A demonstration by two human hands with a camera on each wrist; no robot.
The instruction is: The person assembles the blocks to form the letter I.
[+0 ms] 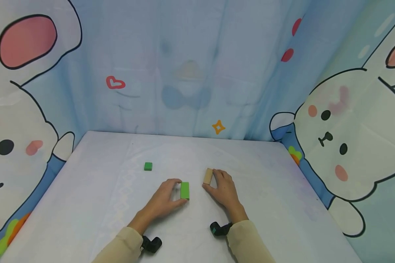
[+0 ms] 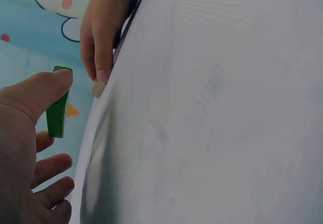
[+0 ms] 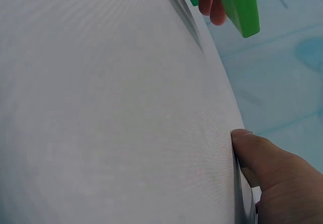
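Mostly hidden by the right hand (image 1: 224, 189) in the right wrist view, a tan, wood-like rectangular block (image 1: 208, 176) is pinched in its fingers at the white-covered bench (image 1: 256, 164), right of the bright green rectangular block (image 1: 184, 190) that the left hand (image 1: 162, 202) pinches by its ends, a small green square block (image 1: 148, 166) lying far left.

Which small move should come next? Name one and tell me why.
Probably ease the light green block rightward, toward the tan block: the left hand pinches the light green one between thumb and finger, the right hand holds the tan one, and the head view shows a gap over the white tabletop between them.
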